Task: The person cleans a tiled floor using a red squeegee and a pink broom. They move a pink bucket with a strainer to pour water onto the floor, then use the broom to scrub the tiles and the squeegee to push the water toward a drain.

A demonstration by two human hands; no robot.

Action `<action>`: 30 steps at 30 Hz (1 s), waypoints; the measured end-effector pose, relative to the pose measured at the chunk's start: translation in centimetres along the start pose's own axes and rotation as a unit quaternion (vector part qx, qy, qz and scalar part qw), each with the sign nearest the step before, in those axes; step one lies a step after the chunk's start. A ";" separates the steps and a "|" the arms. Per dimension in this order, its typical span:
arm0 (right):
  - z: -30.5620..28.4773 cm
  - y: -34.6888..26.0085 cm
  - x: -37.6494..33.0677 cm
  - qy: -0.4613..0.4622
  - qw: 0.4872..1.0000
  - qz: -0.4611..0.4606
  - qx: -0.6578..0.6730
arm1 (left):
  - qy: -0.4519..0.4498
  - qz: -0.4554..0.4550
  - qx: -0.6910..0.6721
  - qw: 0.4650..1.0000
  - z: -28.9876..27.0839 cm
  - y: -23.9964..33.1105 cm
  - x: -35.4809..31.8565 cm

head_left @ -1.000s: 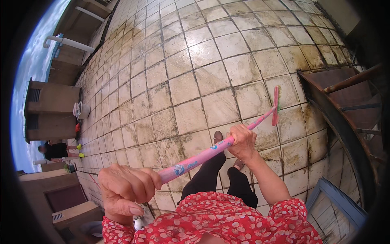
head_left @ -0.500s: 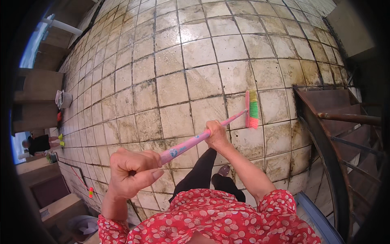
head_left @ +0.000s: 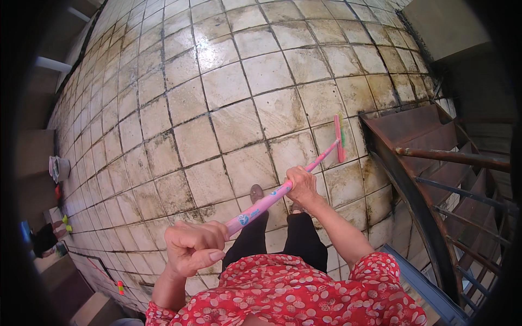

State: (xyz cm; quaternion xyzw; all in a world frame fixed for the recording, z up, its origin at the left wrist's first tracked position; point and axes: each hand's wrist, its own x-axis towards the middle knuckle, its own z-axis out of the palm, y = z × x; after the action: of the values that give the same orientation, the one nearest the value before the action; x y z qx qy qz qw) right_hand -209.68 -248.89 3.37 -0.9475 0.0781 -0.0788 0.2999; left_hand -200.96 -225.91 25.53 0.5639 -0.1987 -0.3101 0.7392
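Pink broom (both hands) on tiles

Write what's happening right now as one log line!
left hand: grips top end of pink floor wiper | right hand: grips handle midway | wiper head: on tiled floor beside metal stairs

Stained pale tiled floor in bright sunlight, rusty metal staircase at right, low wall at left

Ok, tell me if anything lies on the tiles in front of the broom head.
Nothing visible does. The pink broom head rests on stained floor tiles; the nearest thing is the rusty stair landing just to its right, off to the side.
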 end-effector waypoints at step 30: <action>-4.6 11.4 12.6 -0.245 0.967 -0.067 0.036 | 0.107 -0.103 -0.003 0.989 7.0 -3.4 12.9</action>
State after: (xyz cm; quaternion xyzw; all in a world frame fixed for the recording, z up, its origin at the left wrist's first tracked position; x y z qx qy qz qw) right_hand -199.49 -263.10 1.78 -0.9296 -0.0641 0.1332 0.3377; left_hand -196.85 -240.28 23.53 0.6087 -0.0584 -0.3236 0.7221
